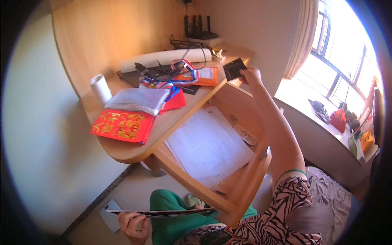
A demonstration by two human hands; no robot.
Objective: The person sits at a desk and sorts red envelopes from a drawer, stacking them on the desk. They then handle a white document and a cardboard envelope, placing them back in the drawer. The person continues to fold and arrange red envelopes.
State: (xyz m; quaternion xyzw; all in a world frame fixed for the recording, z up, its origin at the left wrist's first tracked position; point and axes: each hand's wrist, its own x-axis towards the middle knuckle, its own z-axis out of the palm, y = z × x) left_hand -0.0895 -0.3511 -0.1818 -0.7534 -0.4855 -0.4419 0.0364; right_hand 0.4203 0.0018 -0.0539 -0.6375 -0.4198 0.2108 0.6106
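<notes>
My right hand [251, 76] is stretched over the desk's back right part and pinches a small flat black square thing [234, 69]. Low at the left, my left hand [134, 227] grips a thin, flat dark thing with a pale edge [171, 213]. It shows nearly edge-on, so its kind is unclear. Between the hands stands a pulled-out wooden drawer [257, 169] with white papers [208, 143] inside. A small clear packet [245, 134] lies beside the papers.
On the wooden desk [171, 126] are red envelopes [122, 125], a clear zip pouch [139, 100], ribboned medals [173, 87], an orange packet [206, 76], a long white roll [163, 58], and a white paper roll [100, 89]. A black router [200, 32] stands behind. The windowsill [302, 102] holds several items.
</notes>
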